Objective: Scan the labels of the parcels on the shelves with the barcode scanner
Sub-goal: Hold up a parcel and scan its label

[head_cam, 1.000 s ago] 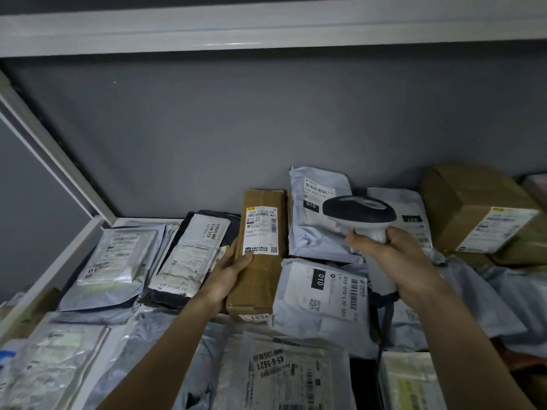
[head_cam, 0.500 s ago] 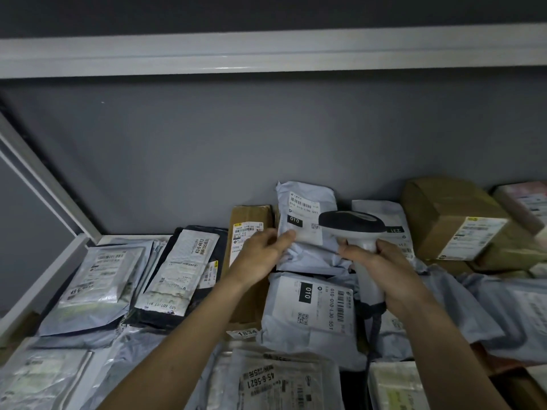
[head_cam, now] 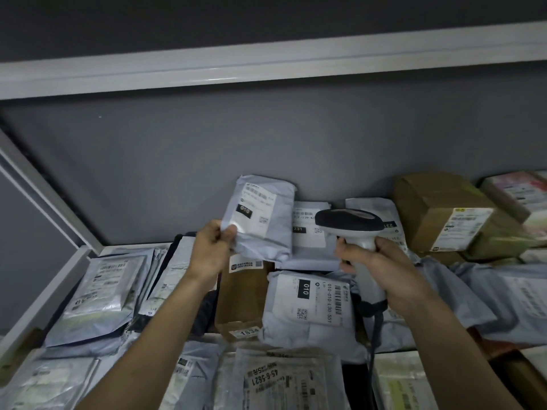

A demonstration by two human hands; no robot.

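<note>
Grey shelf [head_cam: 59, 279]: heaped with mailers and boxes
Left hand [head_cam: 211, 250]: pinching a grey mailer [head_cam: 260, 217] — tilted, lifted
Right hand [head_cam: 384, 267]: wrapped round the scanner [head_cam: 349, 224] handle

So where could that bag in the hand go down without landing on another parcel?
Hardly anywhere. The only bare shelf showing is a thin strip at the back left corner, between the wall and the silver bags. Everywhere else parcels overlap, up to the brown boxes on the right. The grey bag would have to sit on top of others.
</note>
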